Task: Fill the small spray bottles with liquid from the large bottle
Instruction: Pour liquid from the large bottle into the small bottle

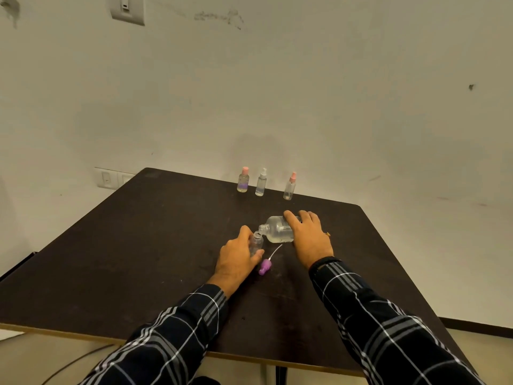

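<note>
The right grip [311, 237] is curling round the base of the large bottle [277, 230], tipping it nearly onto its side, its open neck touching the mouth of the small spray bottle [256, 243]. The left grip [238, 255] is wrapping round that small bottle, holding it on the desk [138, 245]. A purple spray cap [264, 267] with a white tube is lying on the desk just beside the left grip. Three capped bottles [261, 182] are standing in a row near the far edge.

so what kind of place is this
Likely a plain room or office rather than a workshop: a dark table set against a scuffed wall, with a switch plate high up and sockets low down.
</note>
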